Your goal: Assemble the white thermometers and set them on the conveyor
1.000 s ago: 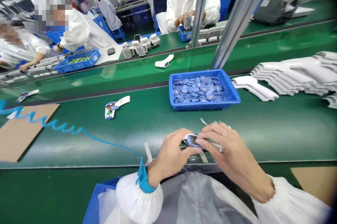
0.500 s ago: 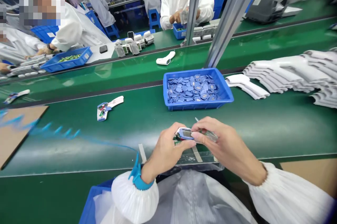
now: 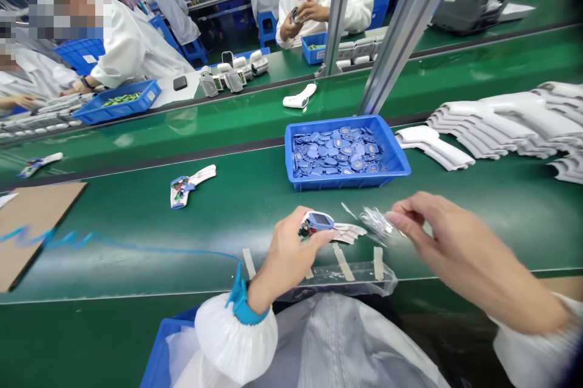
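While the left hand (image 3: 291, 257) pinched the blue-rimmed device (image 3: 319, 220) between its fingers, the right hand (image 3: 455, 248) hovered open just beside crumpled clear film (image 3: 376, 222); that film looked next for gripping.

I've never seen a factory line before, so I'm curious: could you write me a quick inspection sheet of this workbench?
Surface: green conveyor belt, cardboard sheet lying on it.
Job's things: small blue-and-white device with a screen; transparent plastic wrap.
Clutter: taped transparent plastic sheet at the belt's near edge.
Grips: left hand holds the device; right hand, open, is nearest the wrap.
Cables: blue cord runs from a blue wrist strap.
Surroundings: blue tray of blue oval parts; stacked white plastic housings; co-worker across the line.
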Demonstrator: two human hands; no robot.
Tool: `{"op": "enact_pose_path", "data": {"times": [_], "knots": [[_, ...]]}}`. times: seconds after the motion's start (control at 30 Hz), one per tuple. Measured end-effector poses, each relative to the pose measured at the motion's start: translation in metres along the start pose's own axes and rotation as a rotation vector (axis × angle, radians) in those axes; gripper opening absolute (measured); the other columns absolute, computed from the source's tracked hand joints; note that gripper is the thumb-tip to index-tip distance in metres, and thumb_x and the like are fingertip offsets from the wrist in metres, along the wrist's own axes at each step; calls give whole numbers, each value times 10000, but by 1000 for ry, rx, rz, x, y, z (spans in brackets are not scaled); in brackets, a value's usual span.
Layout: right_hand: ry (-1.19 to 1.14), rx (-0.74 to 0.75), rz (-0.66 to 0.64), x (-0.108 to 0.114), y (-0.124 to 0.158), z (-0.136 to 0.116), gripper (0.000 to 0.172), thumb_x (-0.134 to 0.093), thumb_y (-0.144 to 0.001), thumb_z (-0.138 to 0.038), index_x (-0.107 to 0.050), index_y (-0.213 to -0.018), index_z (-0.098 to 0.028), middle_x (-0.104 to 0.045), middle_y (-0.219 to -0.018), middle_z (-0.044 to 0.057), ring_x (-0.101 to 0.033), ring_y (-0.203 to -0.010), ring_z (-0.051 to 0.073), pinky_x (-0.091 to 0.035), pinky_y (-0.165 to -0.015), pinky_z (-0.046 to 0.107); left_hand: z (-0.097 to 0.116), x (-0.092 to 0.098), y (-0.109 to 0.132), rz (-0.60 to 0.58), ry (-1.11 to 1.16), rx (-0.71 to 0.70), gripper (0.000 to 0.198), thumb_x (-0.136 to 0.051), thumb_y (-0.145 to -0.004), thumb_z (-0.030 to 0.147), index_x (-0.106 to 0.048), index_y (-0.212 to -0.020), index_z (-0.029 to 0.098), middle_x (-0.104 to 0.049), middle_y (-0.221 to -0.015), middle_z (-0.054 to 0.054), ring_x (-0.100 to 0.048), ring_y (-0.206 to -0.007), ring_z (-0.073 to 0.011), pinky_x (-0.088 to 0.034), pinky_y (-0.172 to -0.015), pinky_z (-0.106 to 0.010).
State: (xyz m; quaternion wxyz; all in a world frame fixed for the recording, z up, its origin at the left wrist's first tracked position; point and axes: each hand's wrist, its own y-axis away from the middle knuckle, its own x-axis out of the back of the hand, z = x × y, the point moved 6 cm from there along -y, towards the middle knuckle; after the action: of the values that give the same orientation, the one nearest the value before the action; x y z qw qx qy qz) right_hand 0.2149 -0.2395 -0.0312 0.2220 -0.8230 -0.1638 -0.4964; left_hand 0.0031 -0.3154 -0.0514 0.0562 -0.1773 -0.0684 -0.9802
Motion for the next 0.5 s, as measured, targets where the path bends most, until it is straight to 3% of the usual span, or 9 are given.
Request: {"op": "enact_pose_path", "data": {"times": [0.1,0.2,0.37,0.5], "knots": [[26,-84,-7,-24,16,54,407,-406,-975,-563,-551,-808,-221,-612,-701,39,-580,-582,195,-369,-528,321,-12,1,0,-43,269,126,273,-616,-935,447,-667,-1027,195,-699,-985,-51,-616,-844,-172,-473,-752,-271],[9,-141,12,-15,11,93,363,-525,-935,-576,-594,-909,-220,-628,-736,33,-571,-575,163,-443,-568,311,-24,2,0,-81,431,228,388,-665,-885,528,-677,-1043,174,-704,-902,-62,-596,-733,-156,-442,-631,-252],[215,-300,154,33,-63,150,435,-490,-922,-576,-682,-963,-188,-673,-1041,175,-623,-908,255,-461,-808,403,-32,-1,-4,-112,476,274,414,-755,-812,534,-704,-990,164,-709,-834,-68,-590,-690,-158,-397,-576,-247],[263,-376,145,34,-112,179,571,-477,-862,-696,-683,-879,-164,-667,-1092,224,-598,-1018,321,-427,-810,480,-29,-10,-5,-165,535,288,387,-759,-818,521,-714,-991,178,-708,-861,-63,-624,-748,-168,-437,-630,-250]]}}
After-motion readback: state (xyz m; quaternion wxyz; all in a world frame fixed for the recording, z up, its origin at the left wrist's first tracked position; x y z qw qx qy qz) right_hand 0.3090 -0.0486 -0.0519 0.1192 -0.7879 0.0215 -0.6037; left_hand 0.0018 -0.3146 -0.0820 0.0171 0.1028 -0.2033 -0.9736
